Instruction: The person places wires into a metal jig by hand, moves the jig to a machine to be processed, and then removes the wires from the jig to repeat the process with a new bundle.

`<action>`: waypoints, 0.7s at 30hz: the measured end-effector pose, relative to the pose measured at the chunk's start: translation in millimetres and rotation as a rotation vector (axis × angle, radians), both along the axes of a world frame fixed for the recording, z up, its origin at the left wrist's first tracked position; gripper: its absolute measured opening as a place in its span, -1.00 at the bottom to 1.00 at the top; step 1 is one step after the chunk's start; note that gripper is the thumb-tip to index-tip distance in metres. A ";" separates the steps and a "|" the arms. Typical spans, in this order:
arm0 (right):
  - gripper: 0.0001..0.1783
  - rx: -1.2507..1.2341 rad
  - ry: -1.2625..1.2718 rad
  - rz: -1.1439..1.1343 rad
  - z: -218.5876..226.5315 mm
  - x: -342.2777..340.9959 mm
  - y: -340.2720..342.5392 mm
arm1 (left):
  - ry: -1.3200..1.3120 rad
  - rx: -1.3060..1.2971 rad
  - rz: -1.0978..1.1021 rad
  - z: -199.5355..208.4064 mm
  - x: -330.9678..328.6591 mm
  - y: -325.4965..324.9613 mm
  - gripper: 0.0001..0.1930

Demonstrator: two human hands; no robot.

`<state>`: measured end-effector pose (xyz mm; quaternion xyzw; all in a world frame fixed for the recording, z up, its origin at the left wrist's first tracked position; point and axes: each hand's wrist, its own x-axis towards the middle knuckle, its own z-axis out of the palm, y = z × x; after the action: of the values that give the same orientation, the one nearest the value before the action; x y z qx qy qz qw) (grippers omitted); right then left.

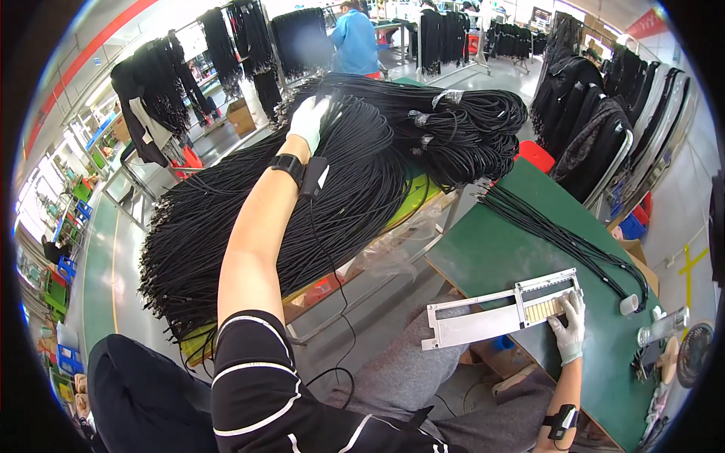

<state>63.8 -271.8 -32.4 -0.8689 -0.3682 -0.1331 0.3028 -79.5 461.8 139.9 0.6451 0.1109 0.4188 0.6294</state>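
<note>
A heap of long black cables (355,189) covers the yellow-green bench top (414,198), and the person's gloved left hand (308,124) lies on its far side; whether the fingers pinch strands or only rest there cannot be told. The gloved right hand (568,326) lies over the right end of a slotted silver frame (476,321), which juts past the edge of the green table (491,257); pinching or merely pressing, the view does not settle. The step seems to be handling cables from the heap; the next move probably calls for separating strands without snagging. Beyond the frame lie loose cables (563,234); tied cable coils (472,132) sit beside the heap.
</note>
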 end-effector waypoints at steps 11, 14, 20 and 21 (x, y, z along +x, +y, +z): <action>-0.38 -0.007 0.013 -0.009 7.6 -4.1 2.6 | 0.000 0.003 -0.009 4.2 0.5 -12.8 -0.73; -0.39 0.025 0.015 0.002 6.8 -4.2 3.0 | 0.047 0.114 0.059 2.0 4.1 -8.4 -0.71; -0.38 0.012 -0.006 0.003 3.3 -2.5 -2.4 | 0.093 0.162 0.240 13.1 4.9 -18.4 -0.75; -0.39 0.001 -0.012 0.002 4.0 -3.1 -1.7 | 0.093 0.163 0.242 20.0 -0.6 -16.9 -0.75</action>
<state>60.7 -273.6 -28.4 -0.8675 -0.3708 -0.1385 0.3012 -80.1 445.0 159.9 0.6947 0.1824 0.4690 0.5140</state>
